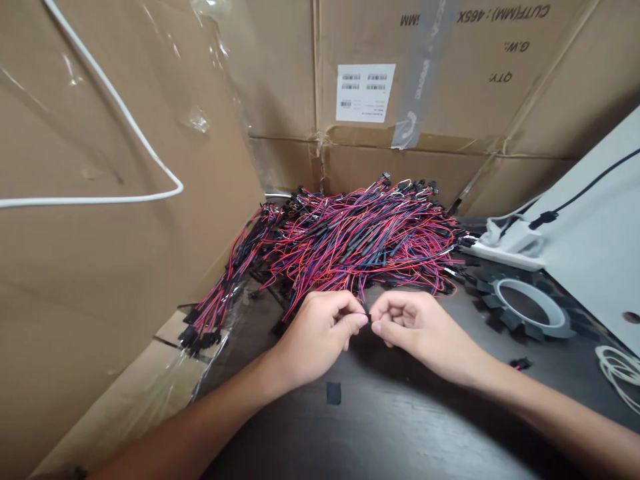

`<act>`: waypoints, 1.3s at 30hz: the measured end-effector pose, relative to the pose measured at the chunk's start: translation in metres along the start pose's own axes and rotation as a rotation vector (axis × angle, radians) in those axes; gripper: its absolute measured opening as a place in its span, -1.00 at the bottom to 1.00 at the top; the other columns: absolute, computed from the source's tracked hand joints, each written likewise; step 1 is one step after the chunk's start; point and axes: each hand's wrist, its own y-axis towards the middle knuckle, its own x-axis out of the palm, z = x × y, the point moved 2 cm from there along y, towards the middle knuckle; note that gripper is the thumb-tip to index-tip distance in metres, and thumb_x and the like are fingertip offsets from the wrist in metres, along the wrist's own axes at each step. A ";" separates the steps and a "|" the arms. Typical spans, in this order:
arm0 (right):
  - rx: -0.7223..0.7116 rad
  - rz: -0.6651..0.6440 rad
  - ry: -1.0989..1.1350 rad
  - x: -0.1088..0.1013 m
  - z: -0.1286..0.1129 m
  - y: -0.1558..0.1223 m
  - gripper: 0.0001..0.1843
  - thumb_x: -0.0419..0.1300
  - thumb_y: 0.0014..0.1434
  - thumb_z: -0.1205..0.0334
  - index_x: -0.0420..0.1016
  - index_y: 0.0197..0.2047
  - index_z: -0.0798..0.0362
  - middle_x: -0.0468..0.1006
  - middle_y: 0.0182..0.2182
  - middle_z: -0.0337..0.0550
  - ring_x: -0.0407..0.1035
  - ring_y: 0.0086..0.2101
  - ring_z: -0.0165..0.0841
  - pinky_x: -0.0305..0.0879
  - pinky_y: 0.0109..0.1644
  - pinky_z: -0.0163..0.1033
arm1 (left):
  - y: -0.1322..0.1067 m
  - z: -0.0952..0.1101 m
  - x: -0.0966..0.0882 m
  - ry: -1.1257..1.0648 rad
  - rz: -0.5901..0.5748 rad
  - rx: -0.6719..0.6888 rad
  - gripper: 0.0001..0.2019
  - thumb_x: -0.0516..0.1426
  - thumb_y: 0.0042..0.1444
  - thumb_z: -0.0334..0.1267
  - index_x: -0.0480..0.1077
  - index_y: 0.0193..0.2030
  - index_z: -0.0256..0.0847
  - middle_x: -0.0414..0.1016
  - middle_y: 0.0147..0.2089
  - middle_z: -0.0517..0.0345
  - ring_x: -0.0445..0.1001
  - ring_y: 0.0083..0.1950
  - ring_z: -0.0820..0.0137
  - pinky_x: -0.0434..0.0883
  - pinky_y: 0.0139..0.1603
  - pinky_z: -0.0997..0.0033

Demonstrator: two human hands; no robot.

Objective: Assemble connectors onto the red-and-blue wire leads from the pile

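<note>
My left hand (320,333) and my right hand (420,330) meet above the dark table, each closed in a pinch. Between their fingertips shows a small black piece (369,317); whether it is tape or a connector, I cannot tell. Just beyond the fingers lies a large heap of red and blue wire cables (370,233) with black connectors and black sleeves. Nearer to me, a square of black tape (333,393) lies flat on the table. To the right rests a white ring (533,308) with black tape pieces stuck around its rim.
Another cable bundle (220,293) lies at the left, connectors toward me. Cardboard boxes (420,120) wall off the back and left. A power strip (505,250) with plugs stands by a white panel (600,233) at right. A loose connector (521,364) and coiled white cable (620,373) lie nearby.
</note>
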 end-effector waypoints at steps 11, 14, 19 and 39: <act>0.248 -0.092 0.109 -0.003 0.001 0.000 -0.84 0.17 0.05 0.25 0.42 -0.52 0.12 0.38 -0.66 -0.28 0.05 -0.65 -0.54 -0.11 -0.61 -0.41 | 0.000 -0.001 -0.001 0.023 -0.023 -0.005 -0.85 0.08 0.11 -0.35 0.36 -0.46 -0.29 0.28 -0.62 0.31 0.25 -0.61 0.58 0.20 -0.56 0.59; 0.328 -0.121 0.180 -0.005 0.001 -0.001 -0.85 0.20 0.02 0.24 0.42 -0.52 0.12 0.39 -0.67 -0.29 0.03 -0.67 -0.56 -0.16 -0.63 -0.43 | 0.000 -0.003 -0.001 0.018 -0.047 -0.014 -0.84 0.08 0.11 -0.32 0.36 -0.46 -0.29 0.30 -0.60 0.28 0.27 -0.60 0.57 0.21 -0.55 0.58; 0.273 -0.127 0.084 -0.007 -0.004 0.001 -0.91 0.19 -0.02 0.33 0.43 -0.51 0.14 0.42 -0.67 -0.27 0.14 -0.64 -0.53 -0.05 -0.59 -0.42 | 0.000 -0.005 0.001 -0.017 -0.033 -0.062 -0.84 0.10 0.08 -0.31 0.37 -0.49 -0.30 0.32 -0.59 0.26 0.28 -0.63 0.56 0.22 -0.57 0.56; -0.002 -0.053 -0.465 0.001 -0.011 -0.010 -0.83 0.11 0.07 0.40 0.43 -0.53 0.12 0.34 -0.67 -0.30 0.14 -0.60 -0.49 0.02 -0.51 -0.37 | 0.001 -0.004 0.005 -0.255 -0.048 -0.320 -0.93 0.14 -0.07 -0.40 0.38 -0.53 -0.32 0.26 -0.70 0.35 0.07 -0.75 0.65 0.00 -0.72 0.61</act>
